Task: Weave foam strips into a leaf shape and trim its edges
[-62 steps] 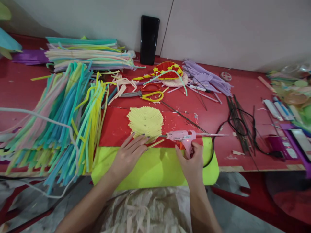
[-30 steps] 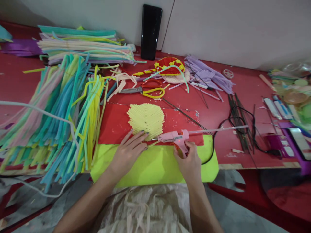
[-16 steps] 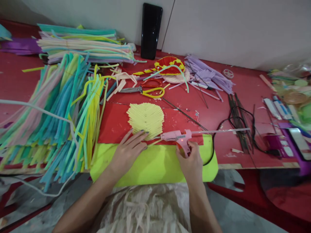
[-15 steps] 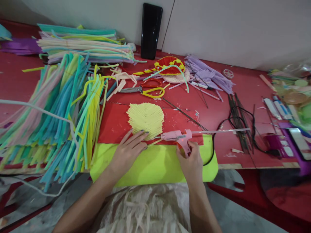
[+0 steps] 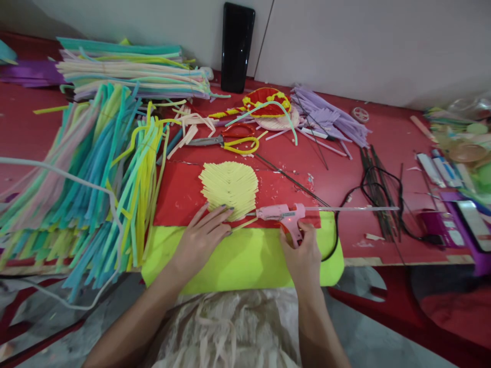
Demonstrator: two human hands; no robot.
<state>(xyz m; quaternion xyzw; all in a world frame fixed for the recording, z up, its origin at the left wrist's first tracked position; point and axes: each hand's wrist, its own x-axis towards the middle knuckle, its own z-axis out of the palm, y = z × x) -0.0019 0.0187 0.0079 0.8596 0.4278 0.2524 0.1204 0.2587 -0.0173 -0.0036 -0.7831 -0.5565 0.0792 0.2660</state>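
Left hand: fingers slightly spread, lay on the yellow leaf shape, frame center.
Right hand: wrapped the glue gun, which held a clear stick.
Table edge: green mat overhung it, lower center.

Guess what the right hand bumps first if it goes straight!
Past the pink plastic glue gun it holds, the right hand probably meets the thin dark stick, unless it passes above.

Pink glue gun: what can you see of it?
The glue gun is pale pink, apparently plastic, with a metallic nozzle, orange trigger and small glowing light. A clear stick juts from its rear. The right hand grips its handle; the nozzle points left at the yellow leaf-shaped piece; whether they touch is unclear.
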